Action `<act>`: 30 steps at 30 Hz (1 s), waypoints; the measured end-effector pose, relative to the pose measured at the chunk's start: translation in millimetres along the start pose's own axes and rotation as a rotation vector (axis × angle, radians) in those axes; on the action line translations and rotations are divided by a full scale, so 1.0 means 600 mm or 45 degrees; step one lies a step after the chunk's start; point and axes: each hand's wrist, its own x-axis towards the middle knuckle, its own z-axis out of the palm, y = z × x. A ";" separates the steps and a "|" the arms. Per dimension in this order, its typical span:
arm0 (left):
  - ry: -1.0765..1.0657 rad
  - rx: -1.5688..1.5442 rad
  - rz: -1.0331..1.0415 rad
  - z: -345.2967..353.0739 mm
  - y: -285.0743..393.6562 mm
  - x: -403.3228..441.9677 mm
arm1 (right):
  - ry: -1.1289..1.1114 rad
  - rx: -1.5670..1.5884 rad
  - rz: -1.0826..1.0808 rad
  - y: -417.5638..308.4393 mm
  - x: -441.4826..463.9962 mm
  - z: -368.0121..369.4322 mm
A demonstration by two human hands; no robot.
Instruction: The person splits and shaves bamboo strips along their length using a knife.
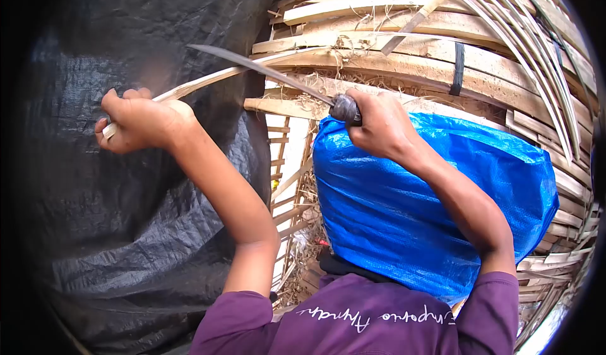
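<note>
My left hand (142, 120) is closed around the near end of a pale split-bamboo strip (205, 82), whose butt pokes out below the fingers. The strip runs up and to the right, over the slats. In my right hand (386, 126) is a long knife (268, 72), gripped by a handle wrapped in dark tape. Its narrow blade points up and left and crosses the strip; whether it touches the strip I cannot tell. A blue plastic sheet (404, 197) covers my lap below the right forearm.
A black tarp (145, 228) hangs or lies along the left side. Split-bamboo slats (404, 58) fill the upper right, with curly shavings (344, 58) on them. Several thin strips (530, 52) arch at far right. A flat stick (420, 17) lies across the slats.
</note>
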 end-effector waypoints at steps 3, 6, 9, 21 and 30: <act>0.023 0.009 -0.019 -0.001 0.001 0.002 | 0.020 0.163 -0.016 0.026 -0.001 0.030; 0.014 0.028 -0.012 -0.010 -0.021 0.031 | 0.022 0.036 0.252 0.131 0.014 0.051; -0.020 0.031 0.049 -0.011 -0.034 0.030 | -0.031 -0.111 0.199 0.086 0.011 0.032; -0.001 0.011 -0.092 -0.008 -0.059 0.065 | -0.047 -0.184 0.278 0.071 0.013 0.016; -0.061 -0.031 -0.058 0.009 -0.052 0.059 | -0.082 -0.194 0.451 0.140 0.022 0.029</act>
